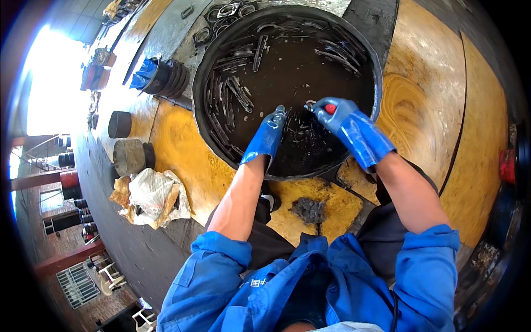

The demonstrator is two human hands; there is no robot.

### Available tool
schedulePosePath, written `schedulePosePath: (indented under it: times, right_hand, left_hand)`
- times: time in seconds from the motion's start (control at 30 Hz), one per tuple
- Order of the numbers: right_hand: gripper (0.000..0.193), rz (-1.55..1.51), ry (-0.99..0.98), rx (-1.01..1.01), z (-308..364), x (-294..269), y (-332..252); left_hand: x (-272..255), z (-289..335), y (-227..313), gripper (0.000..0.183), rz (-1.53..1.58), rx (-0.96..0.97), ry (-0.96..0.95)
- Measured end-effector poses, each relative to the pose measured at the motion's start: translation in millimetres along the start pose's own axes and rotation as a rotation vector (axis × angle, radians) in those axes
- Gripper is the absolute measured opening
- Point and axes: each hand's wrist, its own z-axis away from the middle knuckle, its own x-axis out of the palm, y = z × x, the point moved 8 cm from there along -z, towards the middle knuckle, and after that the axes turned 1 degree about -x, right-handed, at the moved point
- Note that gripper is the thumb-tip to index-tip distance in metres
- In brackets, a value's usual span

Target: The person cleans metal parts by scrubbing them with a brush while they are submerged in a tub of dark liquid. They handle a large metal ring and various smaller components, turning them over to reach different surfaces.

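Both my hands wear blue rubber gloves and are over a large round metal tub of dark, oily liquid. My right hand is closed round a red-handled tool; its working end is hard to make out, near a small pale metallic piece at my fingertips. To its left, my left hand reaches in at the liquid, fingers wet and pressed together; whatever they hold is hidden. Long dark metal parts lie in the tub's left side, and more dark strips lie at its far right.
Black ring-shaped parts lie beyond the tub. A stack of dark rings stands left of it, with metal cylinders and a white plastic bag nearer. A dark fibrous wad lies on the yellow board before me.
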Motion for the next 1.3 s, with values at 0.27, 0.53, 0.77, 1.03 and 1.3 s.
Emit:
schedulePosePath:
  times: [0.27,0.53,0.77,1.03,1.3]
  right_hand:
    - [0.02,-0.177,0.187,-0.205,14.1,7.9,-21.6]
    - [0.021,-0.048,0.071,-0.479,69.4,41.8,-60.9]
    - [0.02,-0.114,0.052,-0.528,42.1,26.9,-47.2]
    - [0.022,-0.259,0.053,-0.196,-8.3,10.0,10.7]
    - [0.026,-0.058,0.121,0.082,-23.2,12.9,51.1]
  left_hand:
    - [3.4,3.2,-1.0,0.052,0.243,0.105,0.007]
    - [2.3,-0.5,-2.7,0.055,0.137,-0.042,0.023]
    - [14.1,11.2,8.5,0.047,0.476,-0.199,-0.037]
    - [8.7,-5.1,3.1,0.051,0.214,0.053,-0.04]
    - [14.1,8.5,24.0,0.068,-0.037,-0.033,0.108]
